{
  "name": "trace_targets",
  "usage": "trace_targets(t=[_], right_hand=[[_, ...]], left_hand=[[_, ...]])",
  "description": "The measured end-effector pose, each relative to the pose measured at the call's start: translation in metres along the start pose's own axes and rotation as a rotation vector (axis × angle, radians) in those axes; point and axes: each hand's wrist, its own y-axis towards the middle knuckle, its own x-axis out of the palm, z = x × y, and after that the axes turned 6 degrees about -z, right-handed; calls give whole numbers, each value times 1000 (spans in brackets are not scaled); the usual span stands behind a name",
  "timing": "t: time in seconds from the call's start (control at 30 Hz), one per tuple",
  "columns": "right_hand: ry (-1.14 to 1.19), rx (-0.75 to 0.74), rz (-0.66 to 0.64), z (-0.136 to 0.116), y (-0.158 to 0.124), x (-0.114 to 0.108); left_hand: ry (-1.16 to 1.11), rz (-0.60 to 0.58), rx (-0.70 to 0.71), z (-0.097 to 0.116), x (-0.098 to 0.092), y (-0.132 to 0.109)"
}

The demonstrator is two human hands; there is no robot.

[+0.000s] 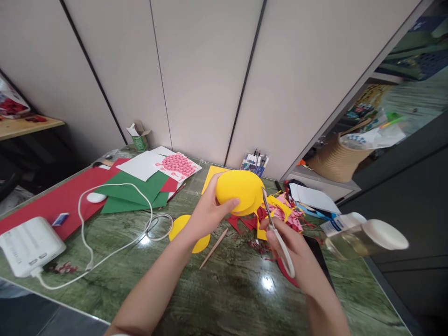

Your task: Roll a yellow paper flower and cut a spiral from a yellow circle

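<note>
Right hand [289, 245], lower right: fingers curled around scissors [271, 222], blades at paper edge. Yellow disc [179, 228], centre: on desk [231, 298], apparently finished. Left hand [212, 207], centre: fingers closed on yellow paper [241, 186], mostly rounded; edge seemingly part-trimmed. Coloured scraps [287, 212], right of centre: heaped.

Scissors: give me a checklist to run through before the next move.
1. Scissors in the right hand: ok.
2. Yellow paper gripped by the left hand: ok, thumb on top.
3. Blade tips at the paper: ok, by its right edge.
4. Left thumb away from the blades: ok, apart from them.
5. Space beside the scissors free of scraps: not ok, a red, pink and yellow heap lies there.
6. Left fingers behind the paper well placed: cannot tell, hidden.
</note>
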Motion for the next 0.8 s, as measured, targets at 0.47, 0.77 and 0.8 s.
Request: trace_targets(t=[0.47, 0.77, 0.8], right_hand=[[33, 11, -37, 0, -1, -1], [-3, -11, -34, -1, -1, -2], [-1, -6, -35, -1, -1, -2]], left_hand=[[66, -69, -27, 2, -6, 0], [97, -96, -50, 4, -8, -1], [98, -100, -50, 4, -8, -1]])
